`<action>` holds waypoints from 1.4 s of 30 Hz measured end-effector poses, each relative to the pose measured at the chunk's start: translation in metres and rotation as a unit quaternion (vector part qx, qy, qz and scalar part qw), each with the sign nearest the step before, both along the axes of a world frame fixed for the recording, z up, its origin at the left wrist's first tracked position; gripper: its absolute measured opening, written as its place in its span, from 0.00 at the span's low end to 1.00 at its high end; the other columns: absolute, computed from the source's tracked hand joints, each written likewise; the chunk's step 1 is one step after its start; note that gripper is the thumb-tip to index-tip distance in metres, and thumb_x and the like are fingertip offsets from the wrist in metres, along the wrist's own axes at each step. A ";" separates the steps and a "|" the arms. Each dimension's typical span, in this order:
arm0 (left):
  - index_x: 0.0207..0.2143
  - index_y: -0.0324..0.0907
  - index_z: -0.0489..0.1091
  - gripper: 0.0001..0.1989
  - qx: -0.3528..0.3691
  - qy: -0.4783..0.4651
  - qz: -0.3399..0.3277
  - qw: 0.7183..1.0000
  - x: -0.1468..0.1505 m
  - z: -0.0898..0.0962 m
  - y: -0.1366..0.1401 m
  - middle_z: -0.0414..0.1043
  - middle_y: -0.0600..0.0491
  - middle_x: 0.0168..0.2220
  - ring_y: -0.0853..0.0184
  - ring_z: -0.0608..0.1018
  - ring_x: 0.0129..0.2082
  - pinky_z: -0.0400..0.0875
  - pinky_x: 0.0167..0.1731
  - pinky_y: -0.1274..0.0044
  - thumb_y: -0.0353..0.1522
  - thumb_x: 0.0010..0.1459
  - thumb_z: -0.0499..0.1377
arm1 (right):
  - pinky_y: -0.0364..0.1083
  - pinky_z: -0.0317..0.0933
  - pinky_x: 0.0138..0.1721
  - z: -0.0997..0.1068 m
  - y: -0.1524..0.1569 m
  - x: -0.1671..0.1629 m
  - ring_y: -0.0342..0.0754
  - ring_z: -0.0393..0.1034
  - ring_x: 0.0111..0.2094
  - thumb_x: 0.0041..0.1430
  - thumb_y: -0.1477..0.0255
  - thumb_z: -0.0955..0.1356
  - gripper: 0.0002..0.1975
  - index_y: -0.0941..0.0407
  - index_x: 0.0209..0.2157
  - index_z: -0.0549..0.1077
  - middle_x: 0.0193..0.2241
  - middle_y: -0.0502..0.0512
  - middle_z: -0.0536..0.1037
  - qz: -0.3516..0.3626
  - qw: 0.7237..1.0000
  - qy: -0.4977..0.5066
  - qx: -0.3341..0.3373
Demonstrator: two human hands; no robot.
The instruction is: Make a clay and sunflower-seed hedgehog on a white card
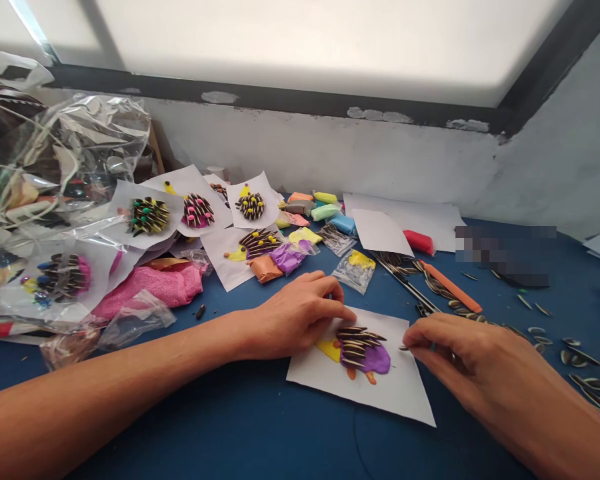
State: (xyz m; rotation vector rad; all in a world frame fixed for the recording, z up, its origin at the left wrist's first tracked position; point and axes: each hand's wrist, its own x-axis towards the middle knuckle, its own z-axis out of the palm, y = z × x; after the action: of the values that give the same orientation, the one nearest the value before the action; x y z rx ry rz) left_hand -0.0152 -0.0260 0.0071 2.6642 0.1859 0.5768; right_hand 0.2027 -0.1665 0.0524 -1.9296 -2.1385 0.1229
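A white sheet of paper (405,393) lies in front of me with a clay hedgehog on it. The hedgehog has a purple clay body (377,360), a yellow clay head (330,348) and small orange feet. Rows of striped sunflower seeds (357,345) stick out of the body's left and upper part; its right side is bare purple. My left hand (305,317) rests at the sheet's upper left, index finger stretched onto the paper and the other fingers loosely bent, holding nothing. Over the sheet's right edge, my right hand (460,357) pinches a single sunflower seed (404,347) between thumb and fingertips.
Loose sunflower seeds (575,357) lie scattered at the right. Behind the sheet are an orange stick (450,287), wrapped clay packs (340,223) and a bag with yellow clay (355,270). Finished hedgehog sheets (250,203), a pink cloth (155,290) and plastic bags (95,140) crowd the left.
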 end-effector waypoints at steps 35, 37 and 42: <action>0.46 0.40 0.76 0.17 -0.005 0.007 0.005 1.000 -0.001 0.001 -0.001 0.70 0.47 0.39 0.64 0.68 0.38 0.65 0.39 0.73 0.22 0.62 0.51 | 0.41 0.60 0.18 0.002 0.004 -0.010 0.43 0.69 0.18 0.61 0.69 0.61 0.10 0.51 0.27 0.70 0.20 0.49 0.75 -0.005 0.999 0.030 -0.044; 0.46 0.40 0.77 0.17 -0.006 0.003 0.004 1.000 -0.001 0.001 -0.001 0.70 0.47 0.39 0.64 0.68 0.38 0.65 0.39 0.73 0.21 0.62 0.51 | 0.41 0.61 0.18 0.005 0.004 -0.011 0.43 0.69 0.18 0.61 0.69 0.60 0.10 0.51 0.28 0.70 0.20 0.48 0.75 -0.005 0.997 0.044 -0.058; 0.46 0.40 0.77 0.17 -0.006 -0.002 0.006 1.000 0.000 0.000 -0.001 0.70 0.47 0.39 0.64 0.68 0.38 0.65 0.39 0.73 0.21 0.62 0.51 | 0.42 0.61 0.20 0.007 0.001 -0.008 0.43 0.68 0.20 0.60 0.68 0.61 0.11 0.50 0.28 0.73 0.20 0.48 0.76 -0.015 0.989 0.072 -0.125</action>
State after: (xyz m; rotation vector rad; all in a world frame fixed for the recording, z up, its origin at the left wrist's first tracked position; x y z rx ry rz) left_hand -0.0156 -0.0268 0.0068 2.6510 0.2041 0.5831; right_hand 0.1944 -0.1653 0.0592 -2.0136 -2.0817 0.5307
